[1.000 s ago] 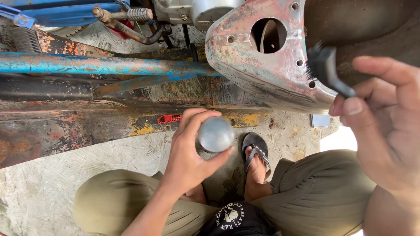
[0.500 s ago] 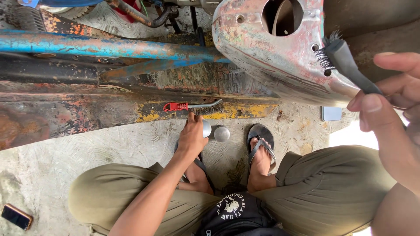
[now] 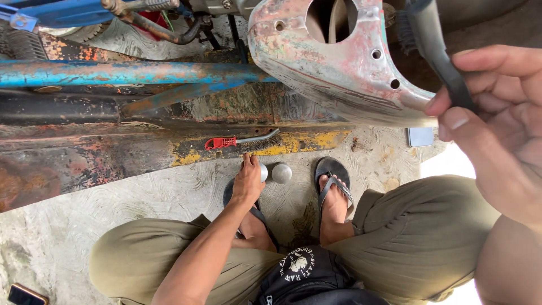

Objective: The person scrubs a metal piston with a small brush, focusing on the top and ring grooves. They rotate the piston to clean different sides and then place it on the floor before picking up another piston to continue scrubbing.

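My left hand (image 3: 247,182) reaches down to the concrete floor between my feet. It lies against a silver can (image 3: 263,172) that stands there; whether the fingers grip the can is hidden. A second silver round piece (image 3: 281,173) stands just right of it. Just beyond the fingertips lies a red-handled wire brush (image 3: 243,140). My right hand (image 3: 497,130) is raised at the right. It holds a black brush (image 3: 429,42) with its bristles at the edge of a worn, paint-stripped metal panel (image 3: 333,68).
A rusty blue and yellow vehicle frame (image 3: 113,73) runs across the top. My sandalled feet (image 3: 333,186) and bent knees fill the bottom. A phone (image 3: 22,295) lies at the bottom left, and a small pale square (image 3: 420,136) lies on the floor under the panel.
My left hand has gone down from chest height to the floor with the silver can. My right hand with the black brush has shifted along the panel's edge.
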